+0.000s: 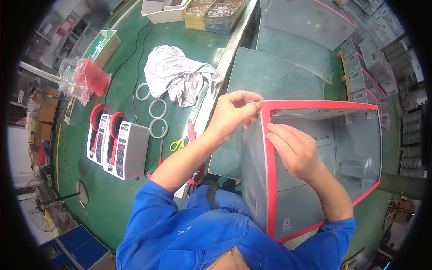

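A grey metal cabinet point(256, 153) stands in front of me, its open side framed by red tape point(271, 189). At the frame's upper left corner, my left hand point(231, 112) is closed, thumb and forefinger pinching the tape's edge from the outer side. My right hand point(294, 150) is closed as well, its fingertips pressed together on the red tape a little below that corner, on the inner side. What lies under these fingertips is hidden. Inside the cabinet, a clear bracket-like piece point(353, 167) sits against the wall.
Two white tape dispensers point(128, 150) with red rolls stand on the green surface at left. Nearby are white rings point(158, 109), a grey cloth point(175, 72), green-handled scissors point(177, 144) and a bagged red roll point(94, 77). Behind are a box of small parts point(215, 22) and more grey panels point(306, 22).
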Motion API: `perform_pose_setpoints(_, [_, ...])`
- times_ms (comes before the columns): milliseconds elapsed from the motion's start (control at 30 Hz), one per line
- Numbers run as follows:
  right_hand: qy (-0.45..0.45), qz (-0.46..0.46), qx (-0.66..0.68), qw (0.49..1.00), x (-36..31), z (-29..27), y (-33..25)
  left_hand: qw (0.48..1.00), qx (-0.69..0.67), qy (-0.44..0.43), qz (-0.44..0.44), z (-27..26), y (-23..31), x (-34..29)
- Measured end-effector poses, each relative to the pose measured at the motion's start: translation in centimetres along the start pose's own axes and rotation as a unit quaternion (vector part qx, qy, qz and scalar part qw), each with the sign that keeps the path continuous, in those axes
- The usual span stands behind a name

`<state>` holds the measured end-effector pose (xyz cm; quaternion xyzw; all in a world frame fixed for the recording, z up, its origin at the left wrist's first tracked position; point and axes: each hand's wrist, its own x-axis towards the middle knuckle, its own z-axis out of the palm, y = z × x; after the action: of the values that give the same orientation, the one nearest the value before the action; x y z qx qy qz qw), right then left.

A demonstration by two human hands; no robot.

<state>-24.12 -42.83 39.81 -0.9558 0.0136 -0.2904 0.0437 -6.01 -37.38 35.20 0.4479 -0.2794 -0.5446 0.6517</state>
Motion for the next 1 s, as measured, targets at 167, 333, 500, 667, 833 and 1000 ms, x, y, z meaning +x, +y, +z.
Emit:
perform_pose_setpoints(167, [-0.001, 0.001, 0.013, 1.0, -0.03, 0.0, -0.05, 1.0, 0.001, 0.001, 0.0, -0.02, -0.07, 0.01])
perform_pose_setpoints(333, [-0.009, -0.002, 0.013, 1.0, -0.06, -0.04, -0.03, 1.0, 0.001, 0.003, -0.001, -0.02, -0.07, 0.05])
perform_pose_setpoints(500, [-0.017, -0.007, 0.019, 1.0, -0.06, -0.15, 0.1, 1.0, 0.001, 0.005, 0.0, 0.06, -0.05, 0.0])
perform_pose_setpoints(667, [-0.011, -0.001, 0.021, 1.0, -0.2, -0.02, 0.01, 1.0, -0.003, 0.004, 0.002, 0.04, -0.06, 0.03])
perform_pose_setpoints(833, [-0.007, 0.004, 0.023, 1.0, -0.2, -0.01, -0.1, 1.0, -0.005, 0.008, 0.004, 0.04, -0.15, 0.02])
perform_pose_setpoints(1000, [-0.006, 0.007, 0.023, 1.0, -0.2, -0.01, -0.15, 1.0, -0.009, 0.011, 0.001, 0.08, -0.14, 0.01])
